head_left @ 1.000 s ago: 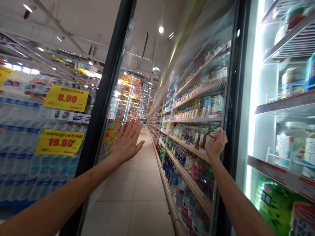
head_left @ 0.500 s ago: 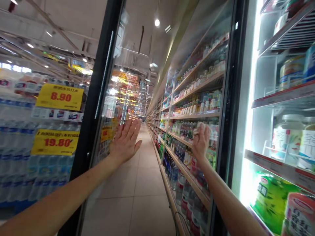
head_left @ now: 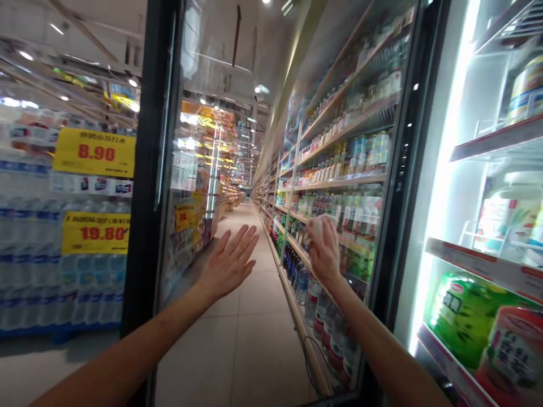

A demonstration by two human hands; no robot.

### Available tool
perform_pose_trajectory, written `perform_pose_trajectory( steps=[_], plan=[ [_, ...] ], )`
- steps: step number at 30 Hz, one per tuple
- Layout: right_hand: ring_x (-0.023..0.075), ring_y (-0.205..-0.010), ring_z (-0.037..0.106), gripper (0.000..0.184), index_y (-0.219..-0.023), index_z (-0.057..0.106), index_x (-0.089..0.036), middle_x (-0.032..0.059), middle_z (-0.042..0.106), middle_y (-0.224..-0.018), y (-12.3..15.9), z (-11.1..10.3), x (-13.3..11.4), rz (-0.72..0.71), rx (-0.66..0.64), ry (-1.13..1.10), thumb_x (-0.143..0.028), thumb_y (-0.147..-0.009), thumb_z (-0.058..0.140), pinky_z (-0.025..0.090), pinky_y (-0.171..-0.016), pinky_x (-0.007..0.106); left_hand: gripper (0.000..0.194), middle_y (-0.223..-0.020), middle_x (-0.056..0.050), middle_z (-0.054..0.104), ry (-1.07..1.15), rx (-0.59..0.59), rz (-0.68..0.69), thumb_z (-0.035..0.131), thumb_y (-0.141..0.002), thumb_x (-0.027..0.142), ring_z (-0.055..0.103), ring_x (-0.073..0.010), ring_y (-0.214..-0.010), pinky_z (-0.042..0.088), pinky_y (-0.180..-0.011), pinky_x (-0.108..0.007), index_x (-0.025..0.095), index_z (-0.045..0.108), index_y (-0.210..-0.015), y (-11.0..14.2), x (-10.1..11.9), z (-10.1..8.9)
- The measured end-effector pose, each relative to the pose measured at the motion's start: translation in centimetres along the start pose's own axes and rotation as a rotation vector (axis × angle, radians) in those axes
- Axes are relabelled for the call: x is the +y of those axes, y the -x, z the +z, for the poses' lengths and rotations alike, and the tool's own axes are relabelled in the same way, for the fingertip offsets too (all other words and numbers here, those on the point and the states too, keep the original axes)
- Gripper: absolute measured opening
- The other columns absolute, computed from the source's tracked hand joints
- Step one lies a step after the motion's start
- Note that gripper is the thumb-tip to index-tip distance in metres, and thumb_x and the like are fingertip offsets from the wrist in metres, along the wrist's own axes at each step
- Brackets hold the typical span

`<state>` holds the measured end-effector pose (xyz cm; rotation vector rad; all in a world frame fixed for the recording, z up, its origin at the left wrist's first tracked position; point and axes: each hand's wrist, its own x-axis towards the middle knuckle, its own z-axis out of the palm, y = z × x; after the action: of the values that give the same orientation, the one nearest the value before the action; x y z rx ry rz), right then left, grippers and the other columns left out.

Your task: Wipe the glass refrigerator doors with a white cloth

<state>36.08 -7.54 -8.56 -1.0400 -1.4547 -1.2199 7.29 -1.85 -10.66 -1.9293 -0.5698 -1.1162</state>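
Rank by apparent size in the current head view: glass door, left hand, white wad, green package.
Largest to smallest:
1. Glass door
2. Green package, near the camera and partly covered
3. Left hand
4. White wad, partly hidden by the right hand

Can't clearly make out the pale wad (head_left: 314,228) in the right hand (head_left: 326,257) (blurred, partly covered). Can't read the small print on the yellow signs (head_left: 94,152), nor see the cut-off pink pack (head_left: 511,353) whole.
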Motion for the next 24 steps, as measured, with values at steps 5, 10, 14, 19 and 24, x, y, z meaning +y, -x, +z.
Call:
perform_pose_trajectory(
  steps=[5, 10, 14, 19, 24],
  plan=[
    [0.025, -0.13, 0.03, 0.042, -0.122, 0.051, -0.023, 0.0085, 0.036, -0.138, 0.5, -0.5, 1.4, 0.323, 0.245, 0.107, -0.019, -0.082, 0.038, 0.029, -0.104, 0.052, 0.059, -0.139, -0.007, 0.034, 0.006, 0.02, -0.013, 0.044, -0.085, 0.034, 0.021, -0.0197, -0.133, 0.01, -0.111, -0.04, 0.017, 0.025, -0.138, -0.1, 0.0, 0.0],
    [0.0264, -0.132, 0.025, 0.046, -0.126, 0.047, -0.024, 0.0081, 0.029, -0.143, 0.6, 0.3, -1.0, 0.209, 0.18, 0.074, -0.017, -0.081, 0.039, 0.029, -0.104, 0.052, 0.058, -0.139, -0.008, 0.035, -0.004, 0.032, -0.01, 0.044, -0.085, 0.035, 0.023, -0.02, -0.133, 0.01, -0.111, -0.04, 0.018, 0.026, -0.137, 0.0, 0.1, 0.0],
    [0.0249, -0.131, 0.029, 0.043, -0.12, 0.052, -0.03, 0.0033, 0.035, -0.14, 1.3, 0.4, -2.3, -0.022, 0.027, 0.027, -0.018, -0.079, 0.044, 0.032, -0.103, 0.05, 0.056, -0.138, -0.007, 0.036, -0.015, 0.021, -0.025, 0.043, -0.085, 0.035, 0.024, -0.02, -0.132, 0.011, -0.111, -0.04, 0.018, 0.029, -0.136, 0.0, 0.0, 0.0],
    [0.0283, -0.131, 0.027, 0.047, -0.129, 0.043, -0.021, 0.0111, 0.03, -0.142, 0.8, 0.7, -1.6, 0.469, 0.369, 0.118, -0.019, -0.082, 0.037, 0.028, -0.103, 0.056, 0.055, -0.139, -0.007, 0.034, -0.035, 0.012, -0.005, 0.043, -0.085, 0.035, 0.022, -0.0205, -0.133, 0.01, -0.111, -0.04, 0.017, 0.03, -0.135, 0.1, 0.0, -0.2],
    [0.0247, -0.131, 0.029, 0.043, -0.119, 0.053, -0.031, 0.0026, 0.036, -0.14, 1.6, 1.1, -3.7, -0.003, 0.017, 0.038, -0.018, -0.079, 0.046, 0.029, -0.105, 0.049, 0.056, -0.139, -0.007, 0.034, -0.036, 0.019, -0.014, 0.043, -0.085, 0.035, 0.022, -0.0202, -0.133, 0.01, -0.111, -0.04, 0.018, 0.029, -0.136, 0.1, 0.0, -0.1]
  ],
)
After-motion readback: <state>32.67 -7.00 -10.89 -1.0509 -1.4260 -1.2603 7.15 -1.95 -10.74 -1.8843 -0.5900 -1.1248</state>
